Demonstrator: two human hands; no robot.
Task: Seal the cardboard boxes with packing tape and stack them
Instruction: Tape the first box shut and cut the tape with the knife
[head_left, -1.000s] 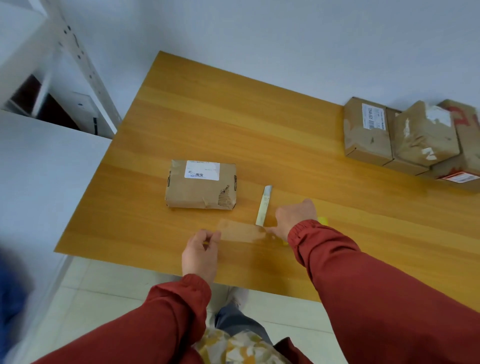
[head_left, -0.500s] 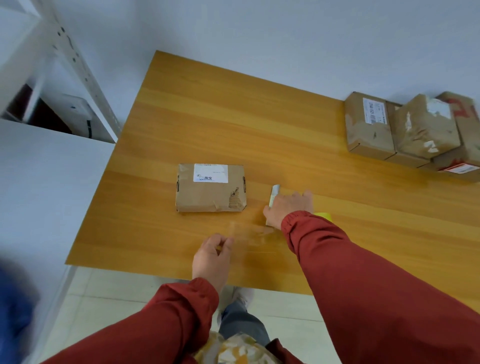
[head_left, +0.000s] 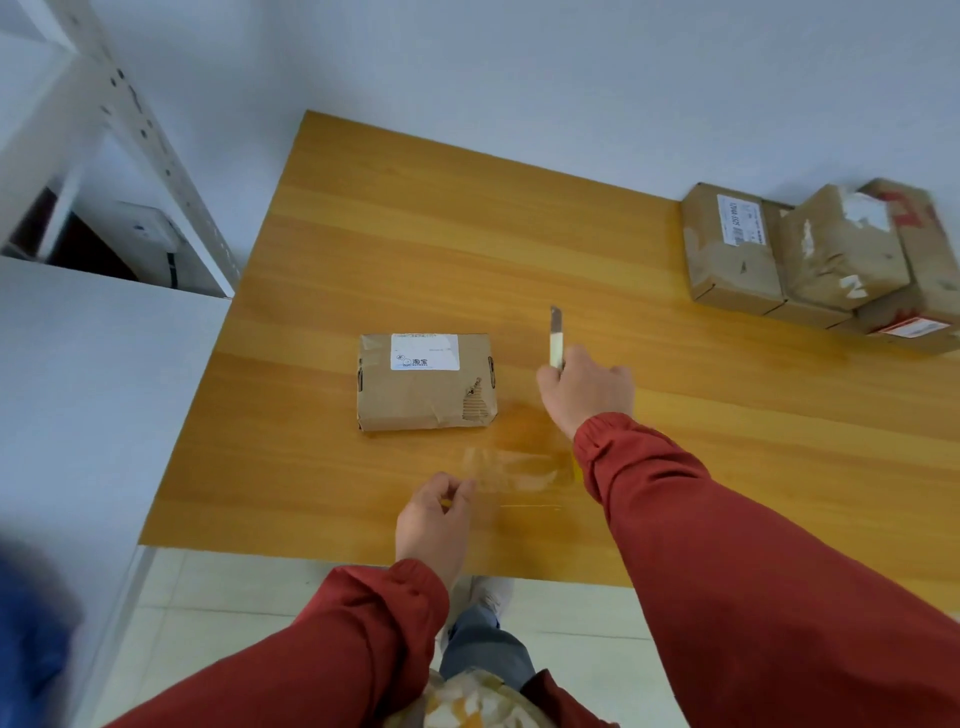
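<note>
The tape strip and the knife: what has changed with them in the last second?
The right hand, gripping the knife, left the strip and moved away toward the table's far side, beside the box. Unchanged: the left hand pinches the strip's left end; the box and the stacked boxes have not moved.

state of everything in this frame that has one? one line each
left hand: pinches tape strip end
right hand: grips knife
tape strip: stretched out, off the box
knife: blade out, pointing away
box: closed, flat on table, corner torn
box pile: stacked at table's far right
</note>
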